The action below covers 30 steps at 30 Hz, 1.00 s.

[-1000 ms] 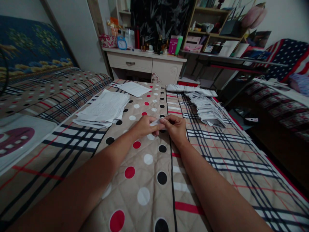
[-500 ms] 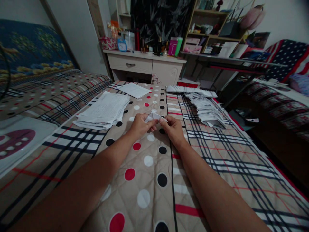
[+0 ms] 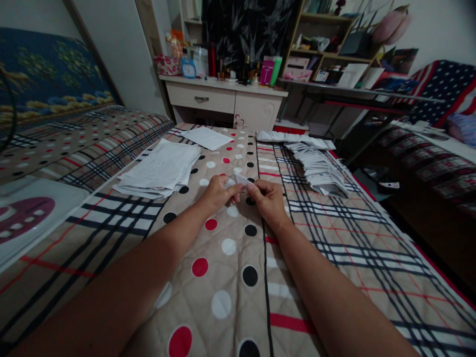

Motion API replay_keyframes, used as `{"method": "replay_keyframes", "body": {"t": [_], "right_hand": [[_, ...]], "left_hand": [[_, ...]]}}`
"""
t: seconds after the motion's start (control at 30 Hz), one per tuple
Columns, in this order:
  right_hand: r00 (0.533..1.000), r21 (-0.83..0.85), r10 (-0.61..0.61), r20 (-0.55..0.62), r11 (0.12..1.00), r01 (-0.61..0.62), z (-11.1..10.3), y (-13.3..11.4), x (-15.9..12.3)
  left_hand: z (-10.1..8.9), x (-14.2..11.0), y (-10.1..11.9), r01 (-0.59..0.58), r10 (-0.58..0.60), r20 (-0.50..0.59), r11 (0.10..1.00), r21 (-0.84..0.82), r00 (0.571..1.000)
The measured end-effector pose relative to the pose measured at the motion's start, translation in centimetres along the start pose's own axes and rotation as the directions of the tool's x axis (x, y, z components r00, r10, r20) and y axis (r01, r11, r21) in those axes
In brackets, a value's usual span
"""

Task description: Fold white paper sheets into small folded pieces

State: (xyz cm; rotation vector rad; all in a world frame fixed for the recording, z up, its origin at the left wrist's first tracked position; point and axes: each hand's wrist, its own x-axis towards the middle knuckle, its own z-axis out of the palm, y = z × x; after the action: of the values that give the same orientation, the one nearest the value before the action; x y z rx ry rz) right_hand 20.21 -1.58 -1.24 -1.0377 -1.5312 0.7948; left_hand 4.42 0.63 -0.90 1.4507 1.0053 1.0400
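A small folded piece of white paper [image 3: 238, 179] is pinched between my two hands above the dotted bedspread [image 3: 230, 267]. My left hand [image 3: 220, 191] grips its left side, thumb on the near face. On the right side, the thumb and fingers of my right hand [image 3: 267, 197] close on the paper's edge. Parts of the paper are hidden behind my fingers. To the left lies a stack of white sheets [image 3: 159, 166], with a separate sheet [image 3: 208, 138] beyond it. A row of folded paper pieces [image 3: 318, 168] rests to the right.
Another long row of folded paper [image 3: 295, 139] lies at the far right of the bed. Behind the bed stands a white dresser [image 3: 201, 99] holding a blue clock [image 3: 188, 68] and bottles. A white bag-like item with a purple print [image 3: 37, 213] sits at the left.
My hands stay in almost the same place, still pinching the paper. The right fingers have shifted slightly on its right edge, and the paper's angle differs a little.
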Motion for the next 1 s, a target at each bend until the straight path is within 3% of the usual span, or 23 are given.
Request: {"method": "replay_keyframes", "body": {"t": [0.17, 0.37, 0.6, 0.7, 0.8, 1.0], "right_hand": [[0.998, 0.018, 0.035, 0.051, 0.999, -0.036, 0.18, 0.10, 0.01], [0.985, 0.031, 0.103, 0.139, 0.994, -0.108, 0.38, 0.26, 0.04], [0.984, -0.009, 0.145, 0.105, 0.989, -0.145, -0.11, 0.06, 0.06], [0.977, 0.000, 0.150, 0.153, 0.988, -0.152, -0.14, -0.08, -0.04], [0.967, 0.005, 0.154, 0.204, 0.987, -0.158, -0.02, -0.13, -0.11], [0.955, 0.026, 0.196, 0.221, 0.978, -0.206, 0.13, -0.31, -0.02]], "left_hand": [[-0.04, -0.05, -0.08, -0.003, 0.004, -0.023, 0.998, 0.067, 1.000], [-0.20, -0.11, 0.19, -0.028, 0.025, 0.027, 0.994, 0.110, 0.999], [-0.09, -0.08, -0.19, 0.000, -0.005, 0.141, 0.999, 0.033, 0.990], [-0.12, -0.02, -0.23, 0.017, -0.023, 0.054, 0.993, 0.116, 0.998], [-0.21, 0.13, -0.26, -0.025, 0.037, -0.046, 0.974, 0.225, 0.998], [-0.15, 0.55, -0.46, -0.024, 0.073, -0.148, 0.949, 0.315, 0.986]]}}
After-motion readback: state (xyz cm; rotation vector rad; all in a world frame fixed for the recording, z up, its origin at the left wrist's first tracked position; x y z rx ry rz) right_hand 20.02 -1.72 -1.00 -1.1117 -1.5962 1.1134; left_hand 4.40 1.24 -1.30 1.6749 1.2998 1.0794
